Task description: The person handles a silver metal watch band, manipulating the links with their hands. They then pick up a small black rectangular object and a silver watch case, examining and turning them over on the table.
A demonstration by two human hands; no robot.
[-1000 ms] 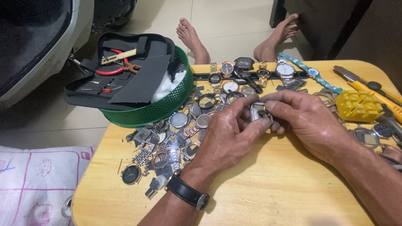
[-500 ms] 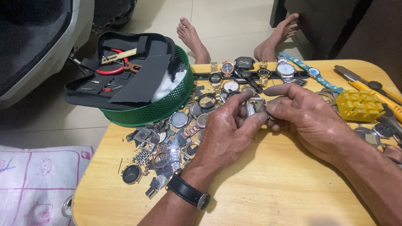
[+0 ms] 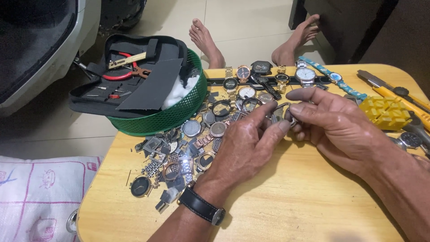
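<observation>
Both hands meet over the middle of a yellow wooden table point(image 3: 286, 201). My left hand point(image 3: 246, 148), with a black wristwatch point(image 3: 201, 207) on its wrist, and my right hand point(image 3: 336, 127) pinch a small grey metal watch part point(image 3: 280, 115) between their fingertips. Most of the part is hidden by the fingers. Just behind and to the left of the hands lies a heap of watch cases and bands point(image 3: 192, 143). A row of whole watches point(image 3: 268, 76) lies along the table's far edge.
A green mesh basket point(image 3: 170, 114) at the table's back left carries an open black tool case with red pliers point(image 3: 125, 74). A yellow plastic block point(image 3: 387, 112) and yellow-handled tools point(image 3: 394, 92) lie at the right. Two bare feet point(image 3: 251, 40) rest on the tiled floor beyond.
Both hands have shifted slightly away from me toward the watches, still working the small part between the fingertips. Nothing else on the table has moved.
</observation>
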